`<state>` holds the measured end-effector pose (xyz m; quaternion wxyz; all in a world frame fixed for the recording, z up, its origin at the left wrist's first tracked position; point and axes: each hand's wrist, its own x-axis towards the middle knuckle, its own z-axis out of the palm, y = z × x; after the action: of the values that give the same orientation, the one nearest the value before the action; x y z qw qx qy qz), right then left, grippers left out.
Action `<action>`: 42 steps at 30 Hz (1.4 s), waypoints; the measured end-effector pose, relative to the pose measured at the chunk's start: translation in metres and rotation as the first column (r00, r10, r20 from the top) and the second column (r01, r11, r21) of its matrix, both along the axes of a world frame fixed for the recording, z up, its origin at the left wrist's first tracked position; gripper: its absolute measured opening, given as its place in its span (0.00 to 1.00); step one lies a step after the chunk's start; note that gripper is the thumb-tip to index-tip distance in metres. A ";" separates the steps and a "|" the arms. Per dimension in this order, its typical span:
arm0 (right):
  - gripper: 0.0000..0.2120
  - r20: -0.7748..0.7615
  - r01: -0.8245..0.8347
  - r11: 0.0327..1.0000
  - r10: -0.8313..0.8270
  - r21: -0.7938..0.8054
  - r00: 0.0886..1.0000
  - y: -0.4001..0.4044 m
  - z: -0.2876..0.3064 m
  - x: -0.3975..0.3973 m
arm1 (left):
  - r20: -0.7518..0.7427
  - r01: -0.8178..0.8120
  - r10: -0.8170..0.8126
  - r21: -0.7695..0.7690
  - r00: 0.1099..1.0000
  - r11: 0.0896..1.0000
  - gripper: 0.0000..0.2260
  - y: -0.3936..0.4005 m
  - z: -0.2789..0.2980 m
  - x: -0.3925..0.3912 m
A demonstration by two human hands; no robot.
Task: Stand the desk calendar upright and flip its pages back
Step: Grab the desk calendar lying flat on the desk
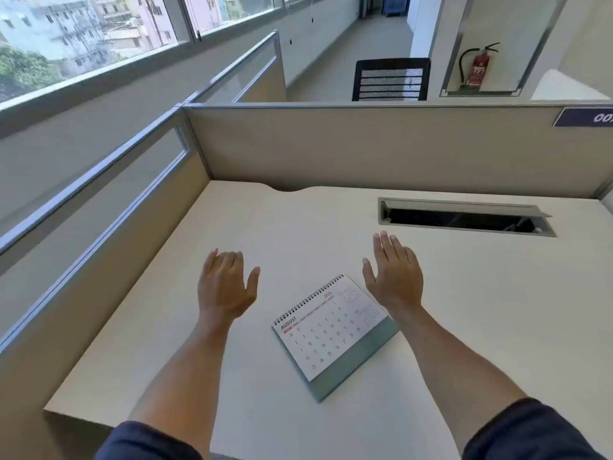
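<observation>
A spiral-bound desk calendar point(333, 333) lies flat on the white desk point(298, 234), turned at an angle, its August page facing up and a grey-green base showing along its near and right edges. My left hand point(224, 287) hovers to the left of it, fingers apart, holding nothing. Just beyond the calendar's far right corner is my right hand point(394, 275), also spread and empty. Neither hand touches the calendar.
Beige cubicle partitions point(365, 144) wall the desk at the back and left. A rectangular cable slot point(464, 217) with a raised flap is cut into the desk at the back right. Beyond the partition stand a black chair point(391, 79) and a fire extinguisher point(479, 68).
</observation>
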<state>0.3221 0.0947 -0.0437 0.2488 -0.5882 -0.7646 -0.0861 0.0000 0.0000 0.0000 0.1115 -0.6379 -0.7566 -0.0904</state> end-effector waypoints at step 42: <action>0.19 -0.560 -0.191 0.845 -0.146 -0.499 0.816 -0.005 -0.034 -0.042 | 0.715 0.343 0.527 -0.691 0.460 0.636 0.16 0.021 -0.014 0.057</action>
<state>0.2800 0.0896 -0.0780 0.2963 -0.6219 -0.6526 0.3154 0.0570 0.0210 -0.0139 -0.5710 -0.4277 -0.6973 -0.0702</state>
